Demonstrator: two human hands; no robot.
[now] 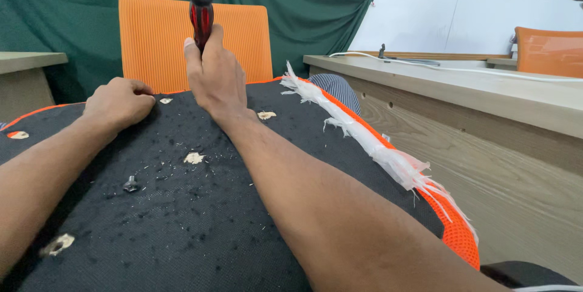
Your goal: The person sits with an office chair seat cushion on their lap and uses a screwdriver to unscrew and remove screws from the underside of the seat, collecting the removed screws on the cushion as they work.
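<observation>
My right hand (214, 73) grips a screwdriver with a red and black handle (200, 8), held upright with the handle sticking up; its tip is hidden behind the hand, at the far part of a black fabric-covered seat panel (200, 231). My left hand (118, 102) rests as a closed fist on the panel's far left, holding nothing that I can see. A dark screw (130, 184) stands on the panel nearer to me. Several torn holes (194, 158) showing pale material dot the black fabric.
An orange mesh chair back (152, 37) stands behind the panel. Frayed white plastic strip (364, 137) runs along the panel's orange right edge. A wooden desk (461, 95) with a white cable lies to the right, a green curtain (73, 6) behind.
</observation>
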